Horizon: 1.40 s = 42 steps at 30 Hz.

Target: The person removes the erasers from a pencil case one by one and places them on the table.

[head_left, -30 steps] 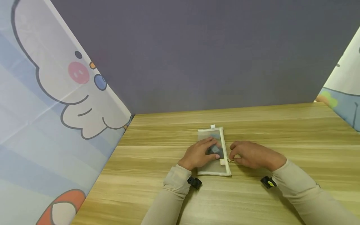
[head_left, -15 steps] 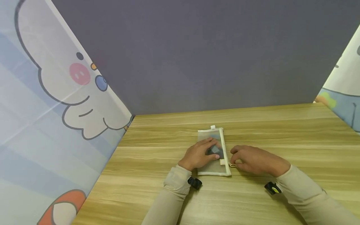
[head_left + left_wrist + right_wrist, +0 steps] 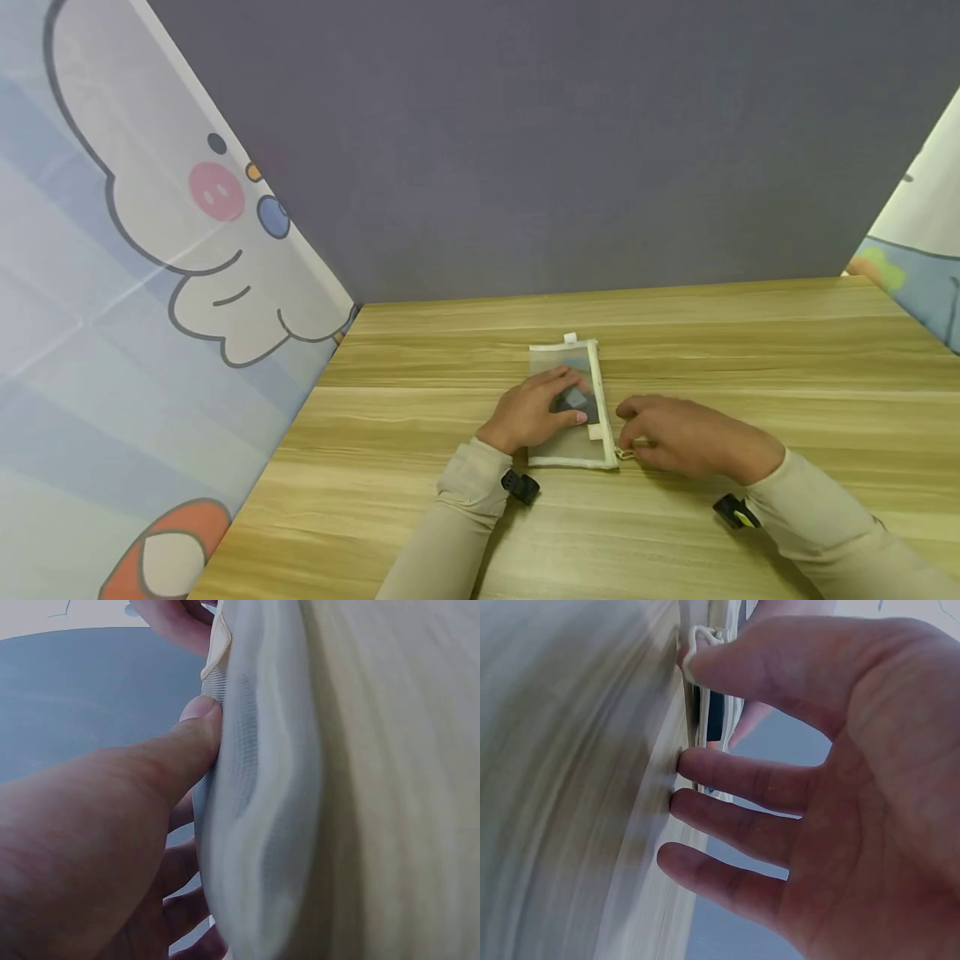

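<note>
The mesh pouch [image 3: 557, 448] lies flat on the table [image 3: 420, 375], its long axis running away from the person, and what matters is the line of its white right edge [image 3: 597, 379]. The cord loop [image 3: 626, 455] sits just outside that edge, by the pouch's near right corner, and the right hand [image 3: 690, 437] is the nearer one, to the right of the pouch. Its grip is closed at thumb and forefinger, seemingly pinching the loop, though the forefinger is mostly hidden; the other three fingers extend loosely. The left hand [image 3: 528, 412] rests across the pouch's middle from the left, fingers spread, its grip not closed around anything, which should steady the pouch against a pull along that edge.
</note>
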Available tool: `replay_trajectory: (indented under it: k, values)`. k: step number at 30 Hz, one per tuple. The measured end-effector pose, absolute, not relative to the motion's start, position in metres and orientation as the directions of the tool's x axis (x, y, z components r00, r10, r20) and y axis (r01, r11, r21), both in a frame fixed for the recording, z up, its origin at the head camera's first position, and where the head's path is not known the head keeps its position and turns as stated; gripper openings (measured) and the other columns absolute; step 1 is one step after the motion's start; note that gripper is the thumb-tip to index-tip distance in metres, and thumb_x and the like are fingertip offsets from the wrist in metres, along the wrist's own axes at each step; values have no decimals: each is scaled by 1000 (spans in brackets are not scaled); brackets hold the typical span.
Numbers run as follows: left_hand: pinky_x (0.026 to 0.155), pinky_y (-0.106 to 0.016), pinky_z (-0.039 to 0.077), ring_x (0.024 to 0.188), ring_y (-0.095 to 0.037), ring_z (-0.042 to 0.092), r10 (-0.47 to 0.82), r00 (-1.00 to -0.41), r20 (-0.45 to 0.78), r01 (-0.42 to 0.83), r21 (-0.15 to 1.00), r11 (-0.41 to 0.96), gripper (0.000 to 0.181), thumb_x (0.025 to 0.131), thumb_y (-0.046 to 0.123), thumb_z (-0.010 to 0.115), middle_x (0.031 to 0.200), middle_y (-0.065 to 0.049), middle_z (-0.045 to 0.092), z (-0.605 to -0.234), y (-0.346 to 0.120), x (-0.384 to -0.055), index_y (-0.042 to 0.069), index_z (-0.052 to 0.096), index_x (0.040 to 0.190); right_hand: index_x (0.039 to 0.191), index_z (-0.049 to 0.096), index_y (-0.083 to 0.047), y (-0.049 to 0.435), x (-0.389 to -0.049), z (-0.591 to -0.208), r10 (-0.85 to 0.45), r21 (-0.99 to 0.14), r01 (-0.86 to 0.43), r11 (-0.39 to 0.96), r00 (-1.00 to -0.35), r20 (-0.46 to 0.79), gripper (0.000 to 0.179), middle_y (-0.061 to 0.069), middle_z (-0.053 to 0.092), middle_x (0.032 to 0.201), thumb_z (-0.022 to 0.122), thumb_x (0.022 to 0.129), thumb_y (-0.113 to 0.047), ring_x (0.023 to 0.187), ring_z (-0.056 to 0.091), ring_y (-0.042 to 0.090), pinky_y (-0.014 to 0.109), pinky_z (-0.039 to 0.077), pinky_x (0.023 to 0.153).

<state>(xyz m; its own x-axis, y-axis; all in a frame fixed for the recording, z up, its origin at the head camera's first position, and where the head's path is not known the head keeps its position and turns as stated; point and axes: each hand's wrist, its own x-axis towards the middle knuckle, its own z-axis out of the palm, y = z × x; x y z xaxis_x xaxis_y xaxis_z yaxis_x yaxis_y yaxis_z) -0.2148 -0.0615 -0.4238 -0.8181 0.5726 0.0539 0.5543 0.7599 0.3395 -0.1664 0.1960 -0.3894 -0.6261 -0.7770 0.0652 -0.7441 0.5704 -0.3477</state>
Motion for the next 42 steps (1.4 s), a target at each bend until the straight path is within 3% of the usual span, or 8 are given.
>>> replay_trajectory:
  k: [15,26,35,42]
  values:
    - [101,-48,46,144,-21,37,597,-798,80,579,376,724,43,97,51,59,160,-1,35,-426,-60,-213,34,59,136,97,76,-32,198,-158,-388,-778,-349,-741,574,-626,50,21,8,62,125,73,89,-13,111,62,28,46,53,86]
    - [106,-46,42,143,-23,39,611,-784,109,603,368,708,43,100,49,56,158,-5,38,-425,-60,-211,29,59,138,95,77,-29,193,-157,-390,-765,-344,-737,581,-639,78,20,8,63,121,73,88,-10,108,63,31,47,54,83]
    - [85,-42,54,136,-20,48,596,-796,101,600,254,758,37,100,52,55,154,-1,45,-417,-56,-212,32,62,130,96,78,-25,188,-162,-392,-766,-333,-743,581,-637,86,17,5,63,118,72,90,-11,104,62,23,41,54,82]
    - [84,-43,53,128,-18,55,569,-819,70,571,175,802,35,98,55,55,148,3,51,-409,-46,-215,32,63,123,97,79,-26,186,-169,-391,-754,-335,-730,596,-652,81,14,7,64,118,72,93,-14,104,63,26,43,54,82]
